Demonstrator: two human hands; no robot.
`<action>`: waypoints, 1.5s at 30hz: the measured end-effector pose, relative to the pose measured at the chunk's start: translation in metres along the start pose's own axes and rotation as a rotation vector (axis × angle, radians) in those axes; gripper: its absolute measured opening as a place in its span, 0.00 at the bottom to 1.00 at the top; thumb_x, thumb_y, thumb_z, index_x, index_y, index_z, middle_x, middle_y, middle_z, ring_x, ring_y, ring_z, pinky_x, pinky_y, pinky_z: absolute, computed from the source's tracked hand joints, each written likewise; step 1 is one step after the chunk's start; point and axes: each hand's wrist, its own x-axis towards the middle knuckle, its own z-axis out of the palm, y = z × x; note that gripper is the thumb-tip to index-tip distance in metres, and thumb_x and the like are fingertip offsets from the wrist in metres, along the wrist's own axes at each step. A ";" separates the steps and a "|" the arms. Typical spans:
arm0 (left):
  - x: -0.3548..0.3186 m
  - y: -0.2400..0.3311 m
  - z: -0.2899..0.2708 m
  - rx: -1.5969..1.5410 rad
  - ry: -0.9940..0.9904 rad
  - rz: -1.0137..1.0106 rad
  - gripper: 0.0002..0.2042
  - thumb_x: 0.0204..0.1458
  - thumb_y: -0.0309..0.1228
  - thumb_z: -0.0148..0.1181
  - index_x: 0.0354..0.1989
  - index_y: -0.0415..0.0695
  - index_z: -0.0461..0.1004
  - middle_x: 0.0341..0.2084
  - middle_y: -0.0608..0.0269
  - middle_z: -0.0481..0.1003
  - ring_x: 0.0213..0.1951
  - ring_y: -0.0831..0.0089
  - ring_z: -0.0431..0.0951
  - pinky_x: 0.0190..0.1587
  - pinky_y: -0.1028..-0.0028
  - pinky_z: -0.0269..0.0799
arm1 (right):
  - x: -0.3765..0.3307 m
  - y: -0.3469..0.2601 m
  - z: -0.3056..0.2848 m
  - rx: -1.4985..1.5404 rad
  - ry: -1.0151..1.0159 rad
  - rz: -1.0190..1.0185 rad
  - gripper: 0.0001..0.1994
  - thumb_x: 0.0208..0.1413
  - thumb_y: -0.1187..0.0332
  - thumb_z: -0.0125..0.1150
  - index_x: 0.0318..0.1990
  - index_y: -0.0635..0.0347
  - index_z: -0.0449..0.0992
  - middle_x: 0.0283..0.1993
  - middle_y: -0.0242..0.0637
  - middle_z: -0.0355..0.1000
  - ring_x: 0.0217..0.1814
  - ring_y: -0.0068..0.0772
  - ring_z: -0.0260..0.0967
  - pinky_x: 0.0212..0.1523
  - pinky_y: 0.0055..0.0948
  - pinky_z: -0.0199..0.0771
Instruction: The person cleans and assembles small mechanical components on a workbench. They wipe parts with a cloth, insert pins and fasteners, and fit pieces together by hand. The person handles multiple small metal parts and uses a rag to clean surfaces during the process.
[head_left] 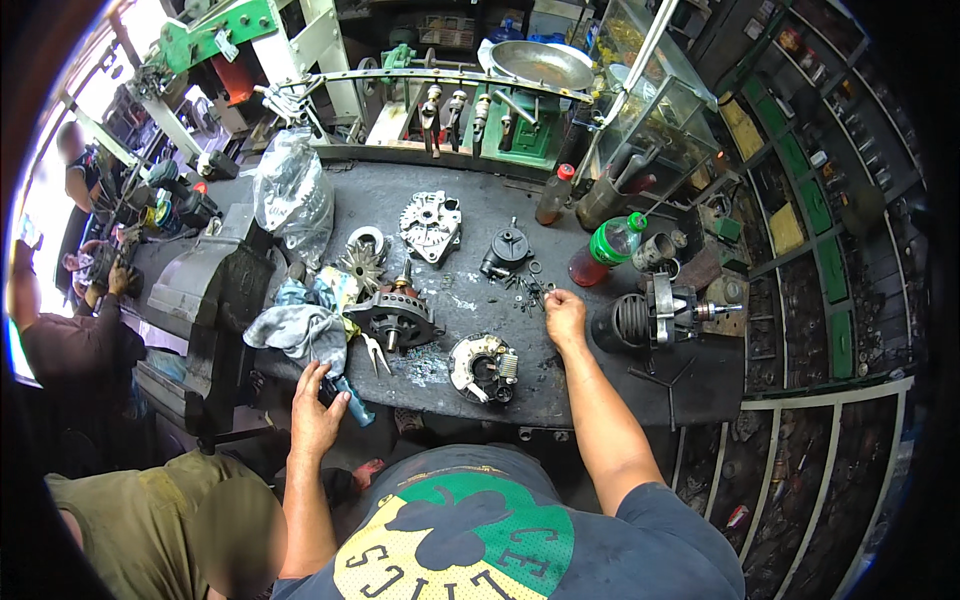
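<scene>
My right hand [565, 317] rests on the dark workbench [600, 385] with its fingers curled over a scatter of small nuts and washers [530, 290]; whatever they pinch is hidden. At the bench's front edge, my left hand [317, 412] has its fingers apart and touches a teal-handled tool [356, 405]. Between the hands lie a dark alternator half with its shaft up [400, 315] and a rectifier plate [484, 366]. Further back sit a silver alternator housing [430, 226], a fan disc [362, 265] and a black round part [507, 250].
A rotor with copper winding [650, 315] lies right of my right hand, behind it a green bottle of red liquid [607, 248]. A grey rag [300, 328], a big vise [215, 290] and a plastic bag [292, 195] fill the left. Another person [170, 525] stands at my lower left.
</scene>
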 end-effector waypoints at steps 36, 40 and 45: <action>0.020 0.147 0.070 -0.848 -0.662 0.144 0.16 0.65 0.24 0.72 0.60 0.35 0.83 0.49 0.59 0.87 0.48 0.76 0.85 0.55 0.72 0.82 | -0.213 -0.161 -0.059 1.085 -0.525 0.480 0.07 0.72 0.66 0.69 0.45 0.62 0.82 0.34 0.24 0.76 0.29 0.16 0.69 0.37 0.27 0.77; 0.019 0.152 0.081 -0.904 -0.739 0.053 0.11 0.67 0.26 0.71 0.54 0.36 0.85 0.42 0.63 0.87 0.43 0.80 0.83 0.48 0.75 0.81 | -0.227 -0.158 -0.055 0.972 -0.458 0.412 0.10 0.71 0.70 0.70 0.52 0.67 0.82 0.37 0.25 0.79 0.30 0.14 0.71 0.35 0.20 0.75; 0.003 0.147 0.084 -0.914 -0.611 0.136 0.09 0.66 0.25 0.72 0.50 0.36 0.86 0.38 0.64 0.87 0.41 0.79 0.84 0.46 0.74 0.81 | -0.235 -0.163 -0.064 0.906 -0.542 0.338 0.11 0.71 0.71 0.69 0.54 0.68 0.83 0.43 0.32 0.83 0.36 0.21 0.77 0.40 0.21 0.79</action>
